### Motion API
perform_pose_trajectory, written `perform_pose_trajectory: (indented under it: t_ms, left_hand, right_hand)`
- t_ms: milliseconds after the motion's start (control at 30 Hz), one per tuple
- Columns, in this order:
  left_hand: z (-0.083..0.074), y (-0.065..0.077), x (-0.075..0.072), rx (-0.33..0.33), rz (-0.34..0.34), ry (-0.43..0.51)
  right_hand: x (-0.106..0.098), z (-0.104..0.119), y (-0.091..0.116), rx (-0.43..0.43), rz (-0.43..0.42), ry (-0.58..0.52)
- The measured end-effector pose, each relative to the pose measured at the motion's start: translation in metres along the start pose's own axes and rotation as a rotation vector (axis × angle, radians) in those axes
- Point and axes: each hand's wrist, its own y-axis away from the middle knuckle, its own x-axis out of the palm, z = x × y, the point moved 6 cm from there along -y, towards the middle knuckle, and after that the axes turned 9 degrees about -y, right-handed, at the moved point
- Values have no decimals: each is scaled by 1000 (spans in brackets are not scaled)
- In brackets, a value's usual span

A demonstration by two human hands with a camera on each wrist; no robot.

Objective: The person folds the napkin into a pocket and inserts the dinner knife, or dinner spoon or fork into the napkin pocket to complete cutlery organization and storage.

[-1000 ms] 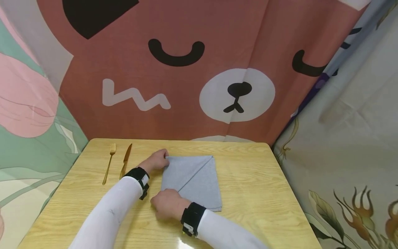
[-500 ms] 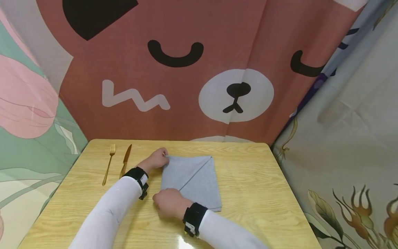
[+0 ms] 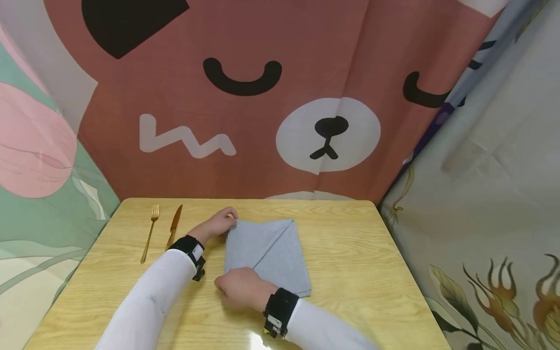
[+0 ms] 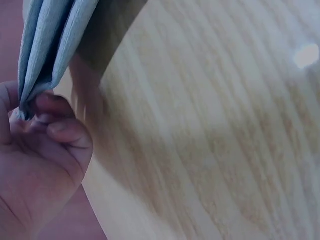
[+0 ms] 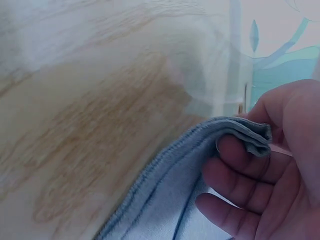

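A grey-blue cloth napkin (image 3: 273, 255), folded into a square with a diagonal fold line across its top, lies on the wooden table (image 3: 350, 262). My left hand (image 3: 218, 223) pinches its far left corner. Several layers of the napkin (image 4: 55, 45) gather between thumb and fingers of the left hand (image 4: 40, 165) in the left wrist view, raised off the tabletop. At the near left corner, my right hand (image 3: 242, 288) grips the cloth. In the right wrist view the layered napkin edge (image 5: 160, 175) arches up into the right hand (image 5: 295, 150), fingers curled beneath it.
A gold fork (image 3: 150, 233) and a gold knife (image 3: 174, 227) lie left of the napkin, the knife partly behind my left forearm. Behind the table hangs a curtain (image 3: 245, 170) with a bear face. A floral curtain (image 3: 481, 194) borders the right side.
The head view has shifted slightly. My right hand has moved a little to the right with its corner of the napkin. The left hand keeps its grip almost in place.
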Motion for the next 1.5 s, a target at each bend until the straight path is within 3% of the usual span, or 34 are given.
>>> perform_pose_trajectory:
  t_ms: [267,533,733,1000,1300,1500]
  left_hand:
    - [7,0,-4,-3,97,64]
    - [8,1,-10,-47,2,71]
    - [-3,4,-14,-85,-50,175]
    - [-20,8,-18,-2,16,295]
    - [-31,18,-31,32,83,443]
    - [-45,25,-45,98,8,519]
  right_hand:
    - [-14,-7,14,-9,-30,-130]
    - [-34,-10,25,19,-16,-227]
    - [-56,-10,34,1,-34,-315]
    - [-81,-11,47,-13,-53,-392]
    - [-102,-16,59,-6,-87,-464]
    - [-119,-16,61,-3,-94,-536]
